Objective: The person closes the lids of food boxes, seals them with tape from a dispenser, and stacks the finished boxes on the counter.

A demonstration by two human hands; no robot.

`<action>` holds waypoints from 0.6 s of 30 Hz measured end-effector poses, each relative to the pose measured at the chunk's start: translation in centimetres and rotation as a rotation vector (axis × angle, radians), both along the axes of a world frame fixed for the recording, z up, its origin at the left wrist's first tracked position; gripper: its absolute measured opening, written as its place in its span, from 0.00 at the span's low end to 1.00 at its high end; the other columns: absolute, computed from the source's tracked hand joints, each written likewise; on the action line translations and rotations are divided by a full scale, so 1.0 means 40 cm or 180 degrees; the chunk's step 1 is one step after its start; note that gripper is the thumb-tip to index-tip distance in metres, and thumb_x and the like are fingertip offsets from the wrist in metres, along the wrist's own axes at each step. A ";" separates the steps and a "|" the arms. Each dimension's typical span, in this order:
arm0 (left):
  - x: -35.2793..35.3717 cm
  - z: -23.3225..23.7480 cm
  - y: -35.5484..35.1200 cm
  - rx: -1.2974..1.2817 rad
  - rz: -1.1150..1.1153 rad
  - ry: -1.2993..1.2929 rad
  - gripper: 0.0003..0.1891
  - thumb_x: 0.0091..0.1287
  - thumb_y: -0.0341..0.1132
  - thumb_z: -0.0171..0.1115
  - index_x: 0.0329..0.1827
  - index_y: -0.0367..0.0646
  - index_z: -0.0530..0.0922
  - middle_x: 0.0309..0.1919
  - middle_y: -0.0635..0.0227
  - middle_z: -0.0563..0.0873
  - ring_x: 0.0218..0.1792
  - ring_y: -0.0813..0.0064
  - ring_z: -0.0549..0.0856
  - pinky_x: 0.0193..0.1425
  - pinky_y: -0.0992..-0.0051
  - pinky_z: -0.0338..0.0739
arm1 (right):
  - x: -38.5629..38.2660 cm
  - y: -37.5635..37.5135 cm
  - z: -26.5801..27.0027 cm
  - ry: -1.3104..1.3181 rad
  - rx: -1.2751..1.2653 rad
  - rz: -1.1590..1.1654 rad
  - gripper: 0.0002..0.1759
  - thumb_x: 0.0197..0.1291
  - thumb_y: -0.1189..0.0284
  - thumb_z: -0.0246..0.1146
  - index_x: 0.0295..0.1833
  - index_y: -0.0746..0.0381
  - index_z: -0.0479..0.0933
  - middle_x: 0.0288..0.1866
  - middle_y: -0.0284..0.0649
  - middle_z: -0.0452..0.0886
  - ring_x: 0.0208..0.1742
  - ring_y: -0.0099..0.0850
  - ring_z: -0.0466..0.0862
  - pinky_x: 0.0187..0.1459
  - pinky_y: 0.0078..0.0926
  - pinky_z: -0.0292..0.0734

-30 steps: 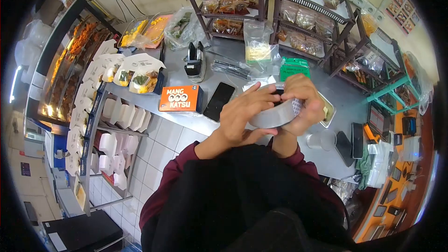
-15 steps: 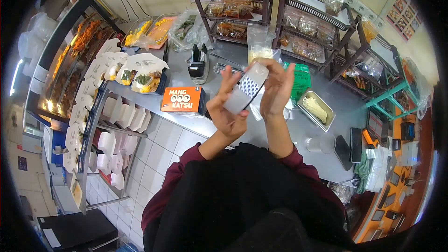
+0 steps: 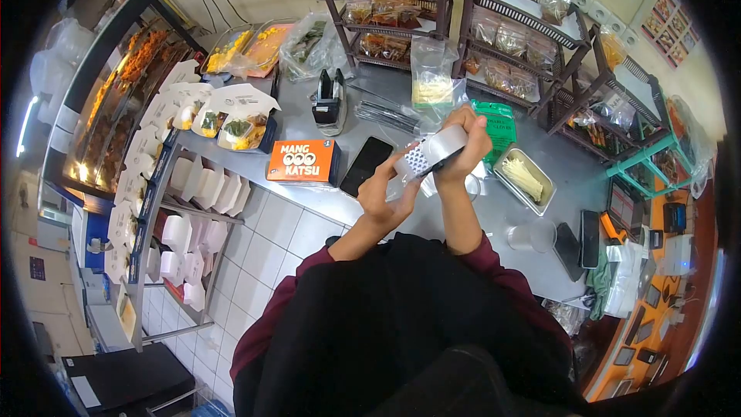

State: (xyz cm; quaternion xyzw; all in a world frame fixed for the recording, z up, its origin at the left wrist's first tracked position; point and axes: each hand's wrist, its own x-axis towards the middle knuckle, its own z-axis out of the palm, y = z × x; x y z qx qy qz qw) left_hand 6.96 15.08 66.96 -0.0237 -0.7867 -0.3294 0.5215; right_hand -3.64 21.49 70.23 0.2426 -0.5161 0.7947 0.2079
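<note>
Over the steel counter I hold a small silver-grey grater (image 3: 418,161) with a patch of punched holes, tilted between my two hands. My right hand (image 3: 468,145) is wrapped round its rounded grey end. At the other end, the fingers and thumb of my left hand (image 3: 384,194) pinch its edge. Beside my left hand a black phone (image 3: 366,165) lies on the counter. To the right of my right hand stands a steel tray (image 3: 549,194) with pale shredded food (image 3: 522,178) in it. A green glove packet (image 3: 500,133) lies behind that tray.
An orange-and-white box (image 3: 302,163) sits left of the phone. Open food boxes (image 3: 245,100) line the counter's left side. Behind are a black tape dispenser (image 3: 329,104), a clear bag (image 3: 432,77) and brown racks (image 3: 392,27). A clear cup (image 3: 532,236) and dark phones (image 3: 588,239) are at right.
The grater has turned and its rounded end has shifted right and down. My left hand has moved down from its upper side, and the black phone is now in plain sight.
</note>
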 end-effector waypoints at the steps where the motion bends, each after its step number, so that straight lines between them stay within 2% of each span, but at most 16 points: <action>1: -0.005 -0.010 -0.005 -0.0091 0.0066 0.0035 0.23 0.49 0.26 0.74 0.47 0.29 0.75 0.36 0.54 0.86 0.35 0.68 0.87 0.37 0.76 0.80 | -0.002 0.001 0.000 -0.0013 0.0030 -0.0008 0.29 0.69 0.61 0.37 0.17 0.66 0.62 0.15 0.36 0.62 0.19 0.26 0.62 0.24 0.27 0.54; 2: -0.008 -0.018 -0.008 -0.0178 0.0131 0.0070 0.23 0.49 0.27 0.76 0.46 0.30 0.76 0.33 0.55 0.86 0.32 0.71 0.87 0.35 0.77 0.79 | -0.004 0.002 0.000 -0.0026 0.0064 -0.0017 0.29 0.69 0.62 0.37 0.17 0.66 0.62 0.15 0.36 0.62 0.19 0.26 0.62 0.24 0.27 0.54; 5: 0.001 -0.027 -0.019 -0.0018 0.0014 -0.0163 0.23 0.48 0.27 0.74 0.48 0.29 0.77 0.39 0.54 0.86 0.35 0.67 0.88 0.40 0.76 0.82 | -0.013 -0.003 -0.040 -0.0115 0.0120 0.0019 0.28 0.69 0.63 0.38 0.17 0.67 0.62 0.16 0.37 0.62 0.19 0.27 0.62 0.23 0.27 0.54; 8: 0.014 0.004 -0.033 0.0216 -0.0256 -0.0292 0.25 0.47 0.27 0.75 0.49 0.30 0.78 0.38 0.55 0.86 0.35 0.68 0.88 0.39 0.77 0.82 | -0.003 -0.011 -0.059 -0.0037 0.0134 0.0019 0.27 0.68 0.64 0.38 0.17 0.68 0.62 0.16 0.39 0.63 0.18 0.28 0.63 0.23 0.28 0.55; 11: 0.024 0.000 -0.040 0.0435 -0.0297 -0.0343 0.23 0.48 0.26 0.74 0.48 0.30 0.77 0.32 0.58 0.86 0.31 0.75 0.85 0.36 0.79 0.77 | 0.006 -0.022 -0.055 0.0143 0.0275 -0.0086 0.26 0.67 0.65 0.39 0.18 0.68 0.63 0.17 0.39 0.63 0.18 0.28 0.63 0.23 0.28 0.55; 14: 0.040 -0.005 -0.044 0.0621 -0.0219 -0.0282 0.22 0.49 0.25 0.73 0.47 0.30 0.77 0.32 0.60 0.86 0.31 0.76 0.85 0.36 0.80 0.77 | 0.011 -0.047 -0.066 0.0190 0.0296 0.0094 0.26 0.68 0.63 0.39 0.18 0.67 0.63 0.16 0.40 0.64 0.18 0.29 0.63 0.23 0.28 0.55; 17: 0.069 -0.031 -0.073 0.0937 0.0157 -0.0699 0.21 0.50 0.26 0.72 0.49 0.31 0.78 0.41 0.54 0.86 0.40 0.65 0.88 0.45 0.74 0.81 | 0.015 -0.070 -0.086 -0.0293 0.0824 0.0664 0.29 0.69 0.57 0.42 0.23 0.67 0.71 0.22 0.42 0.72 0.26 0.32 0.73 0.31 0.27 0.65; 18: 0.072 -0.018 -0.092 0.0883 0.0166 -0.0680 0.21 0.50 0.25 0.71 0.48 0.32 0.78 0.43 0.54 0.86 0.42 0.64 0.87 0.46 0.74 0.80 | 0.025 -0.096 -0.070 0.0142 0.0729 0.0446 0.27 0.68 0.56 0.46 0.26 0.67 0.74 0.26 0.42 0.74 0.32 0.33 0.75 0.36 0.29 0.67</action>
